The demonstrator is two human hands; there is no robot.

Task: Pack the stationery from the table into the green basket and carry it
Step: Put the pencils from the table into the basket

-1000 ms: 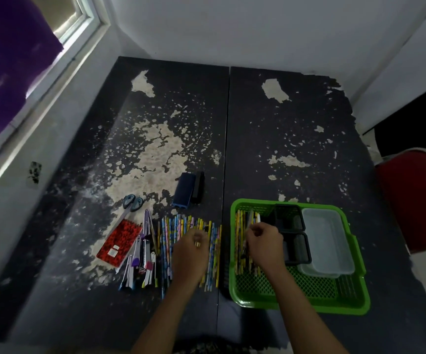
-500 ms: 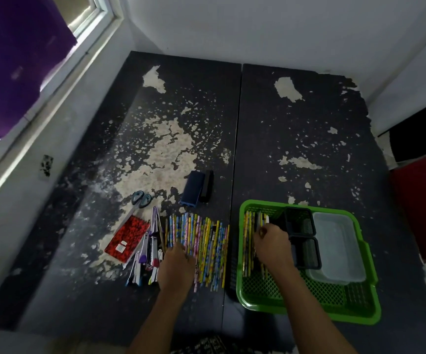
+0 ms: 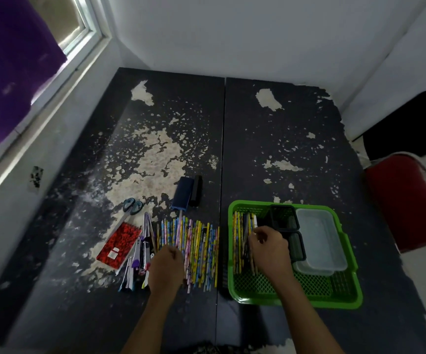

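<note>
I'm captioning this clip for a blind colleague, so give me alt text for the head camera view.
A person's right hand rests on pencils inside a green basket, while the left hand reaches into a row of colourful pencils on a worn black table. A red notebook, scissors and a blue eraser lie nearby.

A dark table (image 3: pixel 270 139) with badly peeling paint holds a green basket (image 3: pixel 296 301) at its near right. Left of the basket lie a row of patterned pencils (image 3: pixel 201 246), pens (image 3: pixel 136 264), a red notebook (image 3: pixel 120 242), scissors (image 3: pixel 132 206) and two erasers (image 3: pixel 186 191).
</note>
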